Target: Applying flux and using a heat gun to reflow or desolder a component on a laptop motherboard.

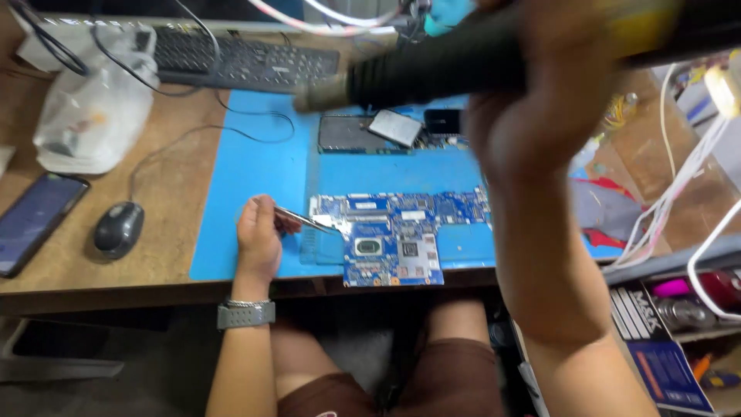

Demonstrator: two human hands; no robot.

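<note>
The board (pixel 394 239), a blue circuit board with square chips, lies flat at the lower centre of the frame on a blue mat (pixel 247 193), its near edge close to the desk's edge. The left hand (pixel 258 239) rests on the mat just left of it, fingers closed on tweezers (pixel 305 220) whose tips touch the board's upper-left corner. The right hand (pixel 540 116) is raised high in the upper right, near the camera and blurred, wrapped around a dark tool (pixel 432 66) whose metal nozzle points left above the mat; it looks like a hot-air handle, though the blur leaves that unsure. If it is hot, bringing it down carelessly could scorch the left fingers or the mat, since the tweezers hold that hand close to the board. A slip of the tweezers could nudge small parts. A second board (pixel 363 133), keyboard (pixel 239 58), mouse (pixel 118 228) and phone (pixel 35 220) lie farther off.
</note>
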